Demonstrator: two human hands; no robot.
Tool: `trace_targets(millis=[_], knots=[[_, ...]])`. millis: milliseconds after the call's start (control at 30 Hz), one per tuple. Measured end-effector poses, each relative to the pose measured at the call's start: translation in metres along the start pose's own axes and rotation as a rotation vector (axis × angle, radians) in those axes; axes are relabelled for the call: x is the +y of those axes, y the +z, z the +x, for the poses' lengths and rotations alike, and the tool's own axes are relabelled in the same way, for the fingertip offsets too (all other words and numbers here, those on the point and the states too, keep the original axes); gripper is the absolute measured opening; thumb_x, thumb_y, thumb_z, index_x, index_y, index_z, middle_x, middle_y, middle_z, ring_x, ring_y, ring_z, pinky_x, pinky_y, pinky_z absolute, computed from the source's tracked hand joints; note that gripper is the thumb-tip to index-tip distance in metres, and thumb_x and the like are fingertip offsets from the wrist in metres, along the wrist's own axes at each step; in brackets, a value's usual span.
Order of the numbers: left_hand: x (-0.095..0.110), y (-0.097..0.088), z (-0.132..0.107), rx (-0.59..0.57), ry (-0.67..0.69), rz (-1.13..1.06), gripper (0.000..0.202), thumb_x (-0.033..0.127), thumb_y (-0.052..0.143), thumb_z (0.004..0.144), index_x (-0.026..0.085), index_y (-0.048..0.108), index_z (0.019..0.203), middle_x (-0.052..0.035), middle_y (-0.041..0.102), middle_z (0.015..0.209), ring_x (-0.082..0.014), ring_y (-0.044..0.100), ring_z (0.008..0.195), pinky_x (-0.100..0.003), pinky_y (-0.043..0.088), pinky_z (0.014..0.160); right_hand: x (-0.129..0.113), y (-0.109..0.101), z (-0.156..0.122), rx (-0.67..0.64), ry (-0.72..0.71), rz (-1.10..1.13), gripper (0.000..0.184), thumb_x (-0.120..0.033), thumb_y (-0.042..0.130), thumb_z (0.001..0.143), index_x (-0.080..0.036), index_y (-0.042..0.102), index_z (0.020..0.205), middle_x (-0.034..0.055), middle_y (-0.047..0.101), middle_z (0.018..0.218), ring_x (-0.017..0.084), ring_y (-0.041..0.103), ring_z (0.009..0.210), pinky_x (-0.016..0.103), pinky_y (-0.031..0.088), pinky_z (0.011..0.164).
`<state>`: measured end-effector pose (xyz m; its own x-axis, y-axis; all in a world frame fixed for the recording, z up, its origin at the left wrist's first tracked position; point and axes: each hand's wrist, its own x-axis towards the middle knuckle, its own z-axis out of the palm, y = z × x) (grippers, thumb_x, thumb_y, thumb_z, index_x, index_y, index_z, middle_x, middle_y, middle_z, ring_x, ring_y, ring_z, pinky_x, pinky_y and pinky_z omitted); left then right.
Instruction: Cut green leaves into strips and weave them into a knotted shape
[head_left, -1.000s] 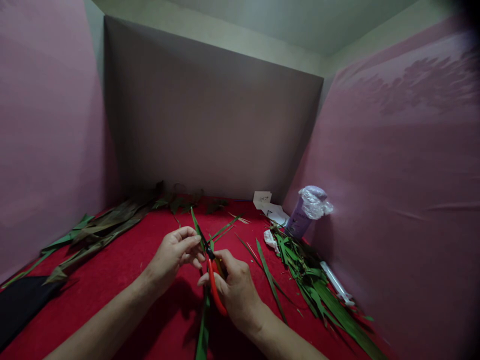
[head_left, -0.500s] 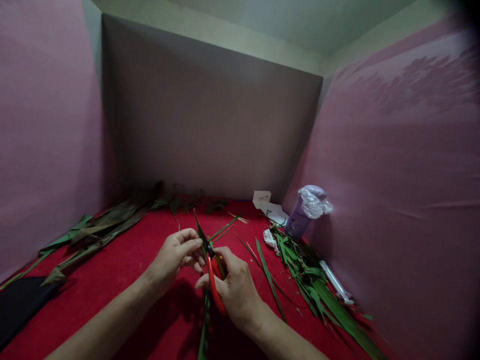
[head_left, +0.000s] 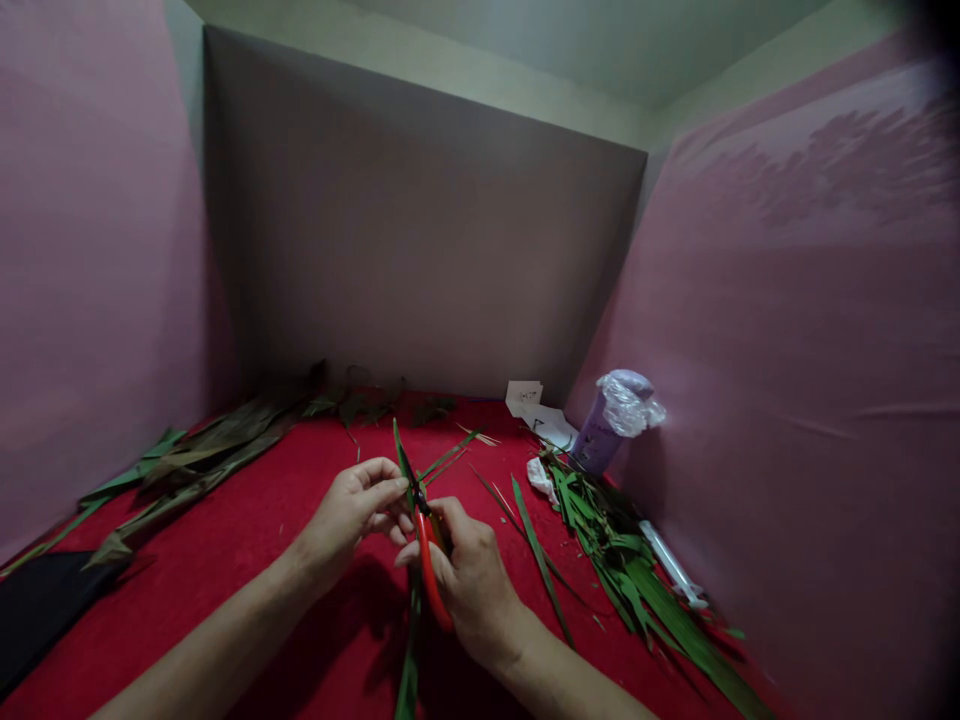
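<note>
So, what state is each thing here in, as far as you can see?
Red-handled scissors: gripped in the right hand; how far open, I cannot tell
Green leaf strip: pinched in the left hand, next to the scissors
Brownish leaves: heaped, dry-looking
Green leaf pieces: heaped loosely
White wad: crumpled
Purple container: top covered by crumpled clear plastic
Black item: lying flat
</note>
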<state>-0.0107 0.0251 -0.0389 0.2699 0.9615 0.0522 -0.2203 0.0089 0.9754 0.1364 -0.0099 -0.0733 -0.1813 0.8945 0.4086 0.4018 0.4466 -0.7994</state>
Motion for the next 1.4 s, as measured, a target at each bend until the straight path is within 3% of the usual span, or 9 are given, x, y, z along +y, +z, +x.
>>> trace_targets(millis=[100,333,533,900,1133,1400], knots=[[0.000,0.000,0.000,0.004,0.003,0.007,0.014,0.024,0.062,0.071,0.016,0.052,0.066,-0.0009,0.062,0.053,-0.0136,0.059,0.046,-0.023,0.048,0.042,-0.002,-0.001,0.001,-0.018,0.001,0.035,0.013,-0.015,0.057,0.080,-0.018,0.054,0.093,0.0027,0.069,0.081,0.015,0.064,0.070,0.021,0.043,0.061],[0.008,-0.004,0.004,0.175,0.088,-0.068,0.015,0.021,0.067,0.064,0.016,0.054,0.067,0.0031,0.058,0.055,-0.0112,0.055,0.047,-0.022,0.049,0.039,-0.006,-0.003,-0.002,-0.090,-0.037,-0.011,0.023,-0.006,0.052,0.079,-0.019,0.049,0.099,-0.0015,0.071,0.071,0.015,0.064,0.066,0.021,0.042,0.064],[0.008,-0.010,0.006,0.225,0.114,-0.067,0.012,0.021,0.065,0.064,0.015,0.055,0.063,0.0032,0.056,0.055,-0.0108,0.054,0.048,-0.021,0.048,0.036,-0.004,-0.001,-0.004,-0.095,-0.054,-0.026,0.025,-0.005,0.053,0.079,-0.020,0.048,0.098,-0.0032,0.069,0.070,0.013,0.062,0.065,0.020,0.039,0.061],[0.005,-0.005,0.003,0.222,0.119,-0.080,0.012,0.022,0.063,0.067,0.015,0.053,0.065,0.0021,0.058,0.054,-0.0112,0.055,0.047,-0.021,0.048,0.039,-0.011,-0.002,-0.004,-0.011,-0.016,-0.143,0.028,-0.031,0.068,0.072,-0.020,0.054,0.094,-0.0033,0.057,0.066,0.013,0.050,0.059,0.020,0.035,0.053],[0.001,0.003,0.001,0.194,0.100,-0.072,0.010,0.020,0.060,0.070,0.015,0.053,0.065,0.0029,0.057,0.052,-0.0105,0.054,0.046,-0.021,0.047,0.041,-0.010,-0.002,-0.003,0.006,-0.023,-0.132,0.030,-0.031,0.069,0.071,-0.020,0.053,0.094,-0.0014,0.059,0.075,0.013,0.050,0.066,0.020,0.035,0.055],[0.000,-0.002,0.004,0.203,0.137,-0.071,0.008,0.019,0.058,0.073,0.015,0.053,0.067,0.0030,0.058,0.054,-0.0110,0.055,0.047,-0.022,0.048,0.042,-0.007,-0.002,-0.003,0.008,-0.031,-0.211,0.031,-0.039,0.065,0.072,-0.019,0.053,0.093,-0.0024,0.055,0.068,0.012,0.045,0.059,0.020,0.033,0.052]])
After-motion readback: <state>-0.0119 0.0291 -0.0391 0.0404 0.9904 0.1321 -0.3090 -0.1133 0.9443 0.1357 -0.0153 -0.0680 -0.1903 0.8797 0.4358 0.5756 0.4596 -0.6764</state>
